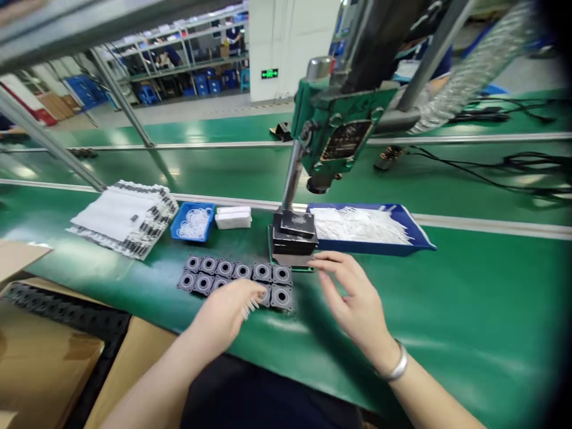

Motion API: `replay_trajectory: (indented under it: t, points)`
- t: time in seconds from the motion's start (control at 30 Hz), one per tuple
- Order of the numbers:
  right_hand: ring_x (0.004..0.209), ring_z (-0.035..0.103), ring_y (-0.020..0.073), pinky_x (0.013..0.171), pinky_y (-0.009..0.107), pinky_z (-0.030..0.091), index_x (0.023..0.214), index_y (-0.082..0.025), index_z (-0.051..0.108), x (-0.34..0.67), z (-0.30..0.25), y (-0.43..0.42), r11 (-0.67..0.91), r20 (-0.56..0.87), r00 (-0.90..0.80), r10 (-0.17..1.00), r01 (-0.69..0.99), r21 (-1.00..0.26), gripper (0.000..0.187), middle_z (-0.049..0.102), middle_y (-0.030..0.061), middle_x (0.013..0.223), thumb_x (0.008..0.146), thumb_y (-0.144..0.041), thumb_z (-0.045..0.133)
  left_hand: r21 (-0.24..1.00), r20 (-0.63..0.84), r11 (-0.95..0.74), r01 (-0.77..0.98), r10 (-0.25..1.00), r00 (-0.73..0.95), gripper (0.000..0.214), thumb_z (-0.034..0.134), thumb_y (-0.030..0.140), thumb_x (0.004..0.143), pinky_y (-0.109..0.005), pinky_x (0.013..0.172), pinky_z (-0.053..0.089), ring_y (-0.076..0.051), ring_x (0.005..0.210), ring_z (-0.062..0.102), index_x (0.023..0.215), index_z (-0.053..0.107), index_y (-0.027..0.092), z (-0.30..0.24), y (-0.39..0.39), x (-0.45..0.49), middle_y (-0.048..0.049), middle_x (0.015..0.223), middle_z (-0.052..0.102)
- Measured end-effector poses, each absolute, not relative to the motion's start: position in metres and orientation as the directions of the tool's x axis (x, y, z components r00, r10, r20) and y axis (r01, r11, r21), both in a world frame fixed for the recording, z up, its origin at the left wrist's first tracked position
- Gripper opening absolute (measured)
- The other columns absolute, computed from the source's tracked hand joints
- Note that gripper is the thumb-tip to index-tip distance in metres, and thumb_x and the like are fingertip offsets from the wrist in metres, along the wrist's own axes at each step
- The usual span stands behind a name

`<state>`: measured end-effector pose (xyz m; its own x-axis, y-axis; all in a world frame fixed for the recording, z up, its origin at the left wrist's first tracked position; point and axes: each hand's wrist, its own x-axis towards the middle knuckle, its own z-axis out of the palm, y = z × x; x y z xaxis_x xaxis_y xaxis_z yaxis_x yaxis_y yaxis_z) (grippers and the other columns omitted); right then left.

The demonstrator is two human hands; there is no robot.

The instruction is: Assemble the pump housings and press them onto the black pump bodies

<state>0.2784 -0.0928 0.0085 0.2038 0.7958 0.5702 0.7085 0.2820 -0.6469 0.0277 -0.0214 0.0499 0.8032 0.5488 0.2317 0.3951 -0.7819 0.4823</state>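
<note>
Two rows of square black parts [243,271], each with a round hole and a pale ring, lie on the green bench. My left hand [226,310] is over the front row, its fingers curled around a bunch of thin white pieces [251,308] that stick out below them. Its palm hides some of the black parts. To the right, my right hand [355,298] has its fingers stretched and apart, with the fingertips beside the press base [292,238]. I see nothing held there. The green press head [337,128] hangs above and behind that base.
A blue tray of white strips [364,225] lies behind my right hand. Further left are a white block [233,217], a small blue bin of white rings [193,221] and stacked white sheets [125,214]. A cardboard box [107,381] stands at the front left.
</note>
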Motion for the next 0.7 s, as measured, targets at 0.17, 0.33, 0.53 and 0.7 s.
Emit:
replay_trajectory:
  t: [0.17, 0.33, 0.53, 0.7]
  points:
    - [0.094, 0.063, 0.0205, 0.083, 0.038, 0.054, 0.094, -0.023, 0.063, 0.274, -0.022, -0.078, 0.385, 0.674, 0.149, 0.723, 0.724, -0.572, 0.022, 0.062, 0.0079, 0.100, 0.094, -0.010, 0.046, 0.154, -0.081, -0.471, 0.868, 0.870, 0.487, 0.019, 0.055, 0.009, 0.088, -0.040, 0.088, 0.053, -0.026, 0.095, 0.069, 0.097, 0.069, 0.018, 0.103, 0.073, -0.006, -0.0090, 0.094, 0.074]
    - [0.091, 0.065, 0.0181, 0.080, 0.031, 0.055, 0.090, -0.022, 0.064, 0.270, -0.045, -0.077, 0.456, 0.700, 0.037, 0.713, 0.735, -0.503, 0.021, 0.062, 0.0070, 0.100, 0.093, -0.012, 0.046, 0.080, -0.134, -0.279, 0.957, 0.948, 0.288, 0.021, 0.061, 0.030, 0.095, -0.041, 0.085, 0.056, -0.020, 0.096, 0.066, 0.109, 0.064, 0.015, 0.107, 0.164, -0.009, -0.0072, 0.110, 0.067]
    - [0.088, 0.067, 0.0159, 0.078, 0.027, 0.053, 0.088, -0.023, 0.064, 0.274, -0.043, -0.076, 0.470, 0.743, 0.016, 0.669, 0.765, -0.440, 0.021, 0.062, 0.0054, 0.099, 0.095, -0.018, 0.045, 0.101, -0.112, -0.229, 0.968, 0.964, 0.240, 0.026, 0.061, 0.033, 0.095, -0.042, 0.088, 0.056, -0.021, 0.102, 0.064, 0.116, 0.062, 0.017, 0.091, 0.183, 0.000, -0.0086, 0.119, 0.064]
    - [0.083, 0.070, 0.0155, 0.074, 0.024, 0.053, 0.087, -0.022, 0.064, 0.284, -0.048, -0.070, 0.509, 0.770, -0.039, 0.637, 0.771, -0.382, 0.019, 0.064, 0.0065, 0.099, 0.095, -0.022, 0.047, 0.168, 0.076, -0.171, 0.971, 0.984, 0.160, 0.027, 0.060, 0.034, 0.096, -0.045, 0.092, 0.054, -0.022, 0.106, 0.063, 0.116, 0.062, 0.017, 0.086, 0.173, -0.017, -0.0089, 0.122, 0.063]
